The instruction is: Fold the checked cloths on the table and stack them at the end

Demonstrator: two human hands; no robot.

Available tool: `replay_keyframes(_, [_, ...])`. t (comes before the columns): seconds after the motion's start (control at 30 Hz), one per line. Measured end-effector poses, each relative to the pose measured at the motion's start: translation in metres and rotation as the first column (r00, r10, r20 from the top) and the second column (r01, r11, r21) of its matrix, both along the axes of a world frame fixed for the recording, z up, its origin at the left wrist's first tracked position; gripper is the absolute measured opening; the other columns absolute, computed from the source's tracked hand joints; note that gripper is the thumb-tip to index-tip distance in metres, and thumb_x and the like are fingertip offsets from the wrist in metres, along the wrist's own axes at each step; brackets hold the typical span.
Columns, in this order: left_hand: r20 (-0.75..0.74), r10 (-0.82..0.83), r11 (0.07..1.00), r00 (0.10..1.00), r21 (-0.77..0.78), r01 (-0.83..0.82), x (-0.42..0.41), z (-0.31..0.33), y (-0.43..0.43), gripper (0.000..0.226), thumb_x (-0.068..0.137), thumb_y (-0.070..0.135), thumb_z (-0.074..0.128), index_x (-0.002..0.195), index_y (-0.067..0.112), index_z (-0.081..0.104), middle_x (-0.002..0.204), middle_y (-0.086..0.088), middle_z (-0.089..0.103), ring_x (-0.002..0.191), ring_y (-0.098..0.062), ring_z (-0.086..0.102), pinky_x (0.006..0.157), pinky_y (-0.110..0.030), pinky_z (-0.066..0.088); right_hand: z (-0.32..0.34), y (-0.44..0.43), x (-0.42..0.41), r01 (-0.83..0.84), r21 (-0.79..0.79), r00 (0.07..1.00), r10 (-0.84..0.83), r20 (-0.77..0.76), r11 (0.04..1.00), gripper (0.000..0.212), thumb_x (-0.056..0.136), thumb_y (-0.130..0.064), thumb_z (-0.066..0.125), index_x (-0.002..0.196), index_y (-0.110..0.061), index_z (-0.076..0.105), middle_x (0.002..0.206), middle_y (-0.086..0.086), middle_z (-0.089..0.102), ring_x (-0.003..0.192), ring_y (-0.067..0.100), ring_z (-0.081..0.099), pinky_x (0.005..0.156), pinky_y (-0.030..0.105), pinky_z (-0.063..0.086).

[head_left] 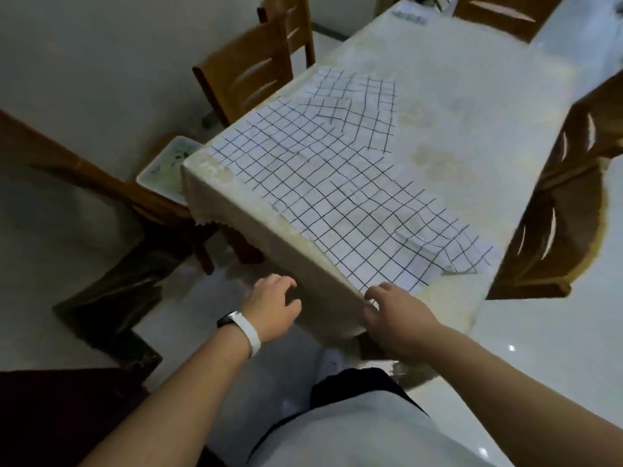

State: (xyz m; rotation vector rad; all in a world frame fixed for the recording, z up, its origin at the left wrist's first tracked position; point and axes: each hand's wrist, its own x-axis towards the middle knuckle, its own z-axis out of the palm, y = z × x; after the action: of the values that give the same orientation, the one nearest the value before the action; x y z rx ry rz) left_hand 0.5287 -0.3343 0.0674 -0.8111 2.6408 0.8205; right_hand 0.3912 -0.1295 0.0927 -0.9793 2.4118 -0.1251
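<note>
The left hand (269, 306) is being held empty, loosely curled; the right hand (399, 316) is being laid at the cloth (337, 203) corner, grip unclear.

Matt, creased thin white cloths with dark grid lines (320, 183) on matt cream fabric tablecloth (455, 106); brown wooden chairs (242, 52) semi-gloss varnished, pale floor tiles (539, 348) glossy and reflective, white wristband (252, 335) smooth.

Your checked cloths (337, 183) lie spread and overlapping on the table (455, 96). Your right hand (397, 315) is at the nearest cloth corner. Your left hand (271, 308) hangs beside the table edge.
</note>
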Motion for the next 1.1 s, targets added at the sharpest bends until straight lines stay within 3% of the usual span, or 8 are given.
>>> replay_keyframes(0.13, [0.092, -0.097, 0.995, 0.991, 0.001, 0.097, -0.025, -0.015, -0.004, 0.040, 0.090, 0.038, 0.053, 0.128, 0.024, 0.051, 0.132, 0.001, 0.050, 0.120, -0.022, 0.045, 0.099, -0.041, 0.040, -0.021, 0.003, -0.015, 0.080, 0.021, 0.996, -0.080, 0.028, 0.997, 0.038, 0.095, -0.043, 0.047, 0.127, -0.024, 0.054, 0.125, 0.000, 0.053, 0.111, 0.022, 0.054, 0.088, 0.038, 0.050])
replay_keyframes(0.37, [0.238, -0.242, 0.964, 0.941, -0.054, 0.261, -0.058, -0.022, -0.026, 0.042, 0.091, 0.040, 0.053, 0.130, 0.025, 0.051, 0.134, 0.001, 0.049, 0.123, -0.022, 0.045, 0.098, -0.036, 0.040, -0.065, -0.013, -0.036, 0.133, 0.025, 0.991, -0.133, -0.008, 0.991, 0.038, 0.094, -0.043, 0.047, 0.123, -0.019, 0.054, 0.121, 0.004, 0.054, 0.111, 0.025, 0.051, 0.087, 0.040, 0.050])
replay_keyframes(0.6, [0.229, -0.305, 0.939, 0.924, -0.092, 0.333, -0.102, -0.021, -0.045, 0.041, 0.088, 0.038, 0.054, 0.126, 0.022, 0.053, 0.128, -0.001, 0.054, 0.119, -0.023, 0.047, 0.097, -0.039, 0.043, -0.086, -0.015, -0.046, 0.117, 0.040, 0.992, -0.115, -0.048, 0.992, 0.033, 0.088, -0.041, 0.053, 0.112, -0.019, 0.052, 0.115, 0.005, 0.050, 0.106, 0.025, 0.050, 0.080, 0.037, 0.047])
replay_keyframes(0.77, [0.186, -0.380, 0.917, 0.906, -0.054, 0.395, -0.131, -0.022, -0.038, 0.053, 0.087, 0.035, 0.056, 0.136, 0.021, 0.044, 0.131, -0.002, 0.053, 0.118, -0.024, 0.050, 0.097, -0.041, 0.044, -0.091, -0.006, -0.044, 0.111, 0.071, 0.993, -0.108, -0.050, 0.991, 0.038, 0.083, -0.032, 0.058, 0.117, -0.016, 0.052, 0.118, 0.007, 0.048, 0.107, 0.027, 0.050, 0.079, 0.038, 0.046])
replay_keyframes(0.97, [0.212, -0.520, 0.832, 0.828, -0.094, 0.547, -0.156, -0.037, -0.038, 0.062, 0.085, 0.032, 0.054, 0.142, 0.020, 0.034, 0.140, -0.004, 0.042, 0.125, -0.025, 0.042, 0.100, -0.042, 0.042, -0.095, -0.002, -0.041, 0.122, 0.081, 0.990, -0.116, -0.080, 0.989, 0.040, 0.081, -0.029, 0.062, 0.117, -0.014, 0.055, 0.117, 0.010, 0.053, 0.105, 0.030, 0.052, 0.077, 0.039, 0.046])
replay_keyframes(1.1, [0.194, -0.607, 0.763, 0.771, -0.131, 0.633, -0.180, -0.047, -0.053, 0.062, 0.082, 0.034, 0.055, 0.140, 0.022, 0.038, 0.141, -0.002, 0.041, 0.124, -0.024, 0.043, 0.099, -0.041, 0.042, -0.098, -0.009, -0.038, 0.174, 0.094, 0.982, -0.166, -0.091, 0.980, 0.036, 0.084, -0.026, 0.059, 0.118, -0.013, 0.055, 0.120, 0.011, 0.052, 0.105, 0.031, 0.051, 0.079, 0.039, 0.045])
